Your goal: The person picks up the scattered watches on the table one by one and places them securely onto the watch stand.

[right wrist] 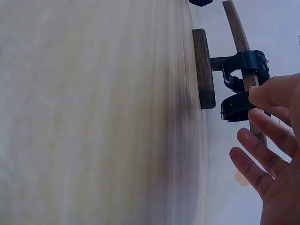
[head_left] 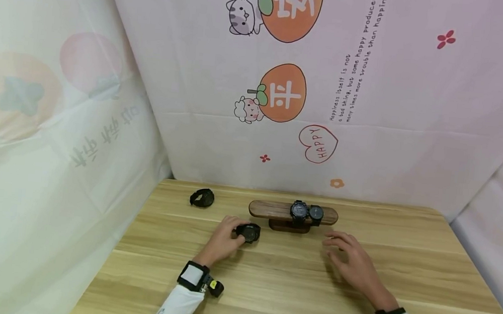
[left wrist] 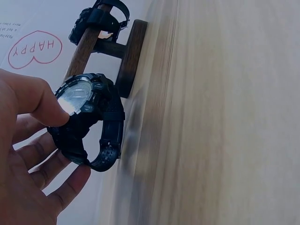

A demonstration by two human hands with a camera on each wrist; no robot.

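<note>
Held watch: I see the black wristwatch (head_left: 250,233) in the left hand (head_left: 221,243), just in front of the left part of the wooden watch stand (head_left: 274,210); from here I cannot tell if it touches the table (head_left: 285,289).
Left fingers: thumb and fingertips pinch the watch at its case. I judge this hold to be narrow; the watch could twist or slip if the thumb slides.
Strap loop: the strap is bent round. If it meets the bar tilted, it could catch and drag the stand.
Right fingers: spread, with nothing between them, near the right end of the bar.
Mounted watches: the larger one (head_left: 299,210) and the smaller one (head_left: 316,213) sit side by side. A careless knock from the right hand (head_left: 354,266) could push the outer one towards the bar's end.
Stand base: the base (head_left: 288,226) is shorter than the bar, so pressing on one end may rock everything.
</note>
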